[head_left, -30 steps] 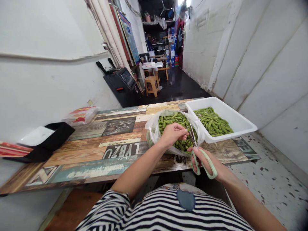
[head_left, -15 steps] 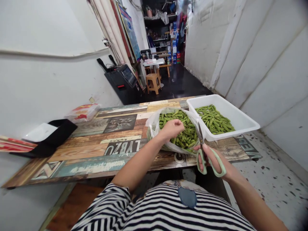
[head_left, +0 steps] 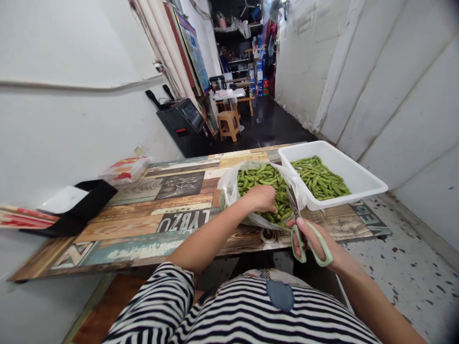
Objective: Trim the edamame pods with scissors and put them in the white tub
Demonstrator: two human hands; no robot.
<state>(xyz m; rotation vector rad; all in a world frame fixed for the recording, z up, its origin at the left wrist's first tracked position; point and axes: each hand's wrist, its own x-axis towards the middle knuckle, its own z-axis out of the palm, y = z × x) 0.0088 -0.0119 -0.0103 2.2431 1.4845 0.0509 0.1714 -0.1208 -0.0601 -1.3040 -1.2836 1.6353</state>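
Green soybean pods [head_left: 260, 177] fill an open clear plastic bag [head_left: 228, 184] on the table. My left hand [head_left: 263, 198] reaches down into them with its fingers curled and pointing at the pods; what the fingertips hold, if anything, is hidden. My right hand [head_left: 315, 239] grips a pair of scissors [head_left: 317, 239] with pale green handles. Their blades point up and away, over the bag's right edge, slightly apart. Just right of the bag stands a white plastic tub [head_left: 362, 177] with more pods [head_left: 319, 179] heaped in its left part.
The wood-patterned table [head_left: 186, 203] bears a plastic package [head_left: 125, 169] and a black holder [head_left: 84, 208] with red-and-white wrapped sticks [head_left: 27, 219] at the left. Beyond stand a black machine [head_left: 184, 124] and a tan stool [head_left: 228, 125]. White walls flank both sides.
My left hand has dropped from above the bag down onto the pods. My right hand and the scissors have shifted slightly left, with the blades tilting further left.
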